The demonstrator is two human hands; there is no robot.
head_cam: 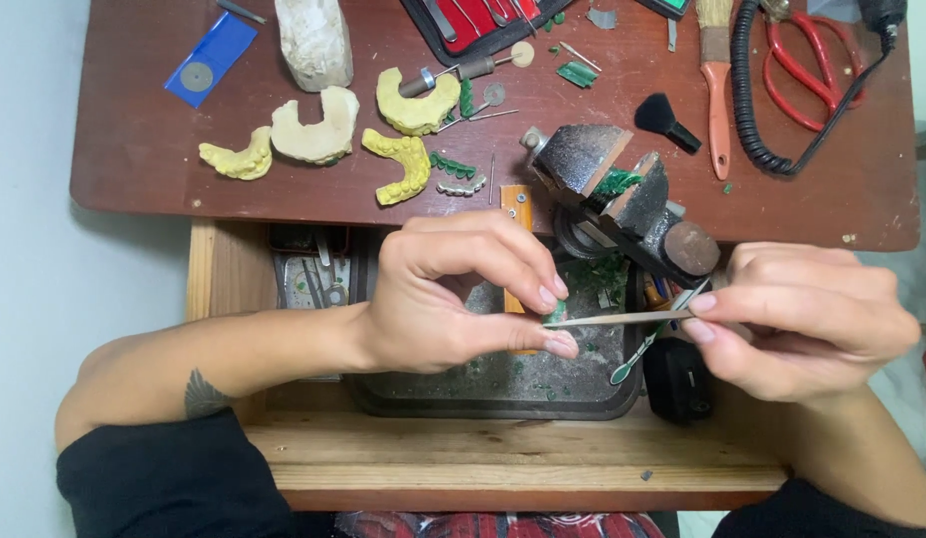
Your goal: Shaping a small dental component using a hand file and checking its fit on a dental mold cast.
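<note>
My left hand (453, 294) pinches a small green wax piece (556, 313) between thumb and fingertips, held over a dark metal tray (503, 394) in an open wooden drawer (463, 448). My right hand (812, 319) grips a thin flat file (622, 319) whose tip lies against the green piece, along with a slim metal spatula tool (647, 344) angled down to a rounded end. Green shavings lie scattered in the tray below both hands.
A small dark bench vise (622, 194) clamps green wax just behind my hands. On the brown desk (134, 169) lie several yellow and cream dental casts (318, 130), a brush (717, 80), red scissors (807, 60), a coiled black cable (757, 110) and a blue packet (209, 60).
</note>
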